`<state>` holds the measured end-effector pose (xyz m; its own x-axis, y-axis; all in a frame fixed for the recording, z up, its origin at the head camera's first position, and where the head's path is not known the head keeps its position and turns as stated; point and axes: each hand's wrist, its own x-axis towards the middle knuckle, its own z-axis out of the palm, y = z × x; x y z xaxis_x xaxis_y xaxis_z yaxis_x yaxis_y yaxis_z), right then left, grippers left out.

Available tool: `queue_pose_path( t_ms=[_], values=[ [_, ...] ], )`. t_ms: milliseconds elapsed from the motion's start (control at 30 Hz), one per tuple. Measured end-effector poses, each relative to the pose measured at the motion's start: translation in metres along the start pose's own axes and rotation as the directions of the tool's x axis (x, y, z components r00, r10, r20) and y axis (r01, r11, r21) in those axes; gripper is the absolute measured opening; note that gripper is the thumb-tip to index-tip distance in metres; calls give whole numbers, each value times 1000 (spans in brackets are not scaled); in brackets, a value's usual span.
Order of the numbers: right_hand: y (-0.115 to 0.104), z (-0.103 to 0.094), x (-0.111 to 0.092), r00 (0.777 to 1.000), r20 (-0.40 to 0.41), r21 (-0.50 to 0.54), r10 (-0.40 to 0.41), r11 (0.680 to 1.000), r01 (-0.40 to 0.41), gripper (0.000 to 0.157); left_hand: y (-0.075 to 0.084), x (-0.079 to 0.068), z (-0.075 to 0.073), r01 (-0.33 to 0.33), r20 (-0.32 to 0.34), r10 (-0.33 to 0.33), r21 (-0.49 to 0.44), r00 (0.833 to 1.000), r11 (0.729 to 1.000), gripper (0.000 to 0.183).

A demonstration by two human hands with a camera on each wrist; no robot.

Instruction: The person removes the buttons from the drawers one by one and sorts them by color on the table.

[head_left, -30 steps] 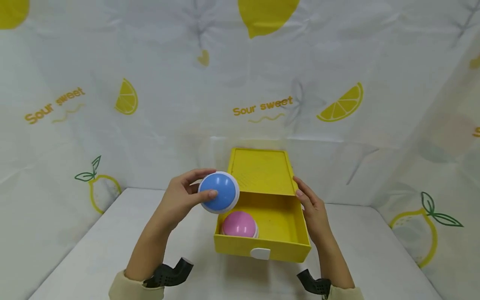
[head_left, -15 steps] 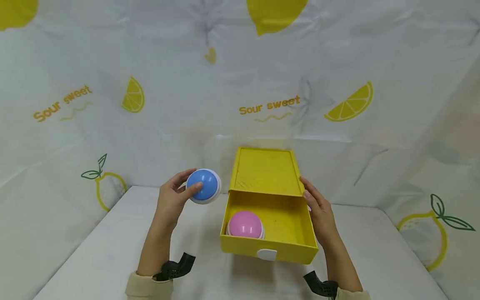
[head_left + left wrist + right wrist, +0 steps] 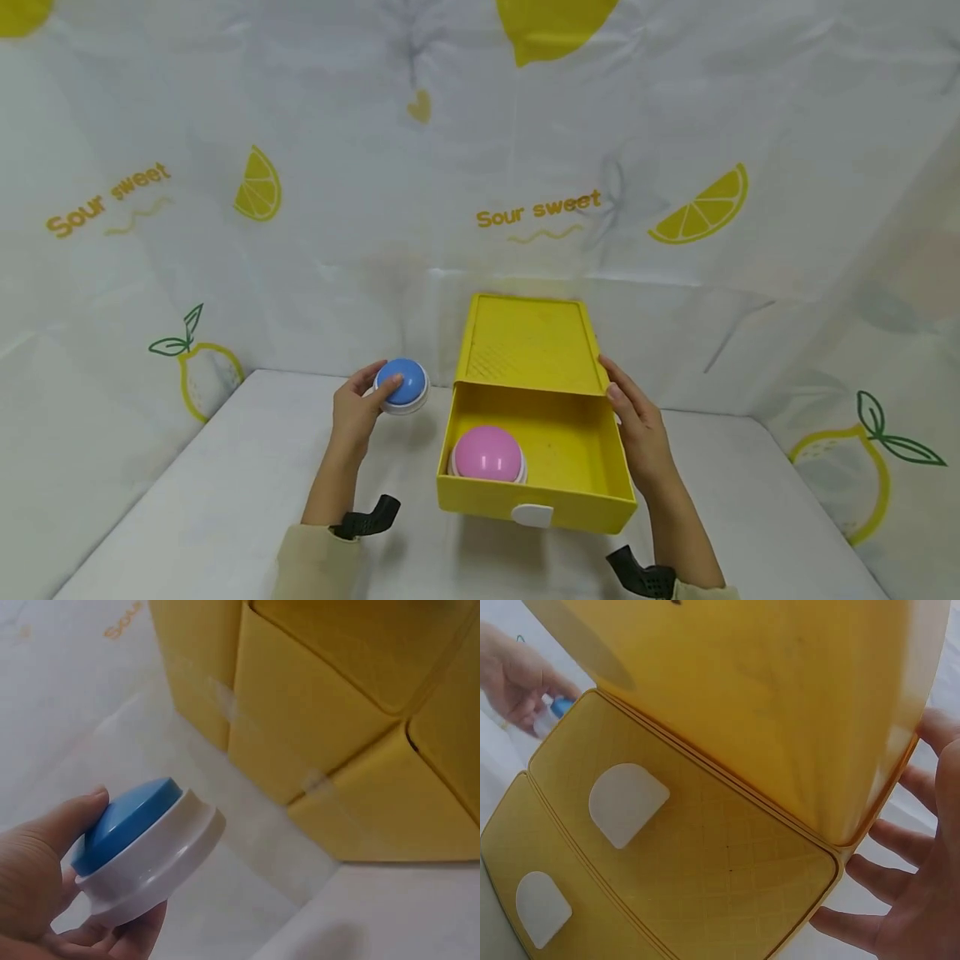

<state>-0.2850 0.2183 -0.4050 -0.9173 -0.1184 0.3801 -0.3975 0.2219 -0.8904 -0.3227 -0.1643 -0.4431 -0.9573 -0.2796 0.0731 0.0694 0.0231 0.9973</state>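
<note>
While your left hand [image 3: 356, 412] grasped the blue-domed push button [image 3: 411, 388], the following stood on record.

Item 1: blue-domed push button, white base; held above the white tabletop [image 3: 187, 508], left of the yellow drawer cabinet [image 3: 528, 337] and apart from it. Your thumb lay on the dome, your other fingers behind and under the base.

Item 2: pink-domed push button [image 3: 487, 454], seated in the front left corner of the pulled-out top drawer [image 3: 566, 454].

Item 3: drawer cabinet; 1 white tab [image 3: 532, 515] on the top drawer, 2 closed drawer fronts [image 3: 742, 870] below it.

Item 4: your right hand [image 3: 641, 433], clenched on nothing, its fingers spread against the cabinet's right side, apparently as a brace.

Step, as judged: transfer of the blue button to the tabletop at left. The next move seemingly called for lowering it base-down, levelling it, then releasing your thumb.
</note>
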Motion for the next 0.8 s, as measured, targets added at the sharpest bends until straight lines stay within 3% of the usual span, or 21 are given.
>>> queue_pose_path(
  t_ms=[167,500,633,800],
  values=[
    [1,0,-1,1000,3,30,-22,999,22,48,-24,10,6,46,-10,-45,38,999,998,60],
    [1,1,-1,1000,11,48,-17,999,16,48,-61,15,20,99,-67,-92,103,993,990,61],
    [2,0,-1,1000,18,62,-22,998,21,48,-72,17,23,78,-75,-68,137,995,987,60],
    [3,-2,0,999,23,72,-25,997,23,48,-78,17,28,7,-89,13,218,996,976,59]
  ],
)
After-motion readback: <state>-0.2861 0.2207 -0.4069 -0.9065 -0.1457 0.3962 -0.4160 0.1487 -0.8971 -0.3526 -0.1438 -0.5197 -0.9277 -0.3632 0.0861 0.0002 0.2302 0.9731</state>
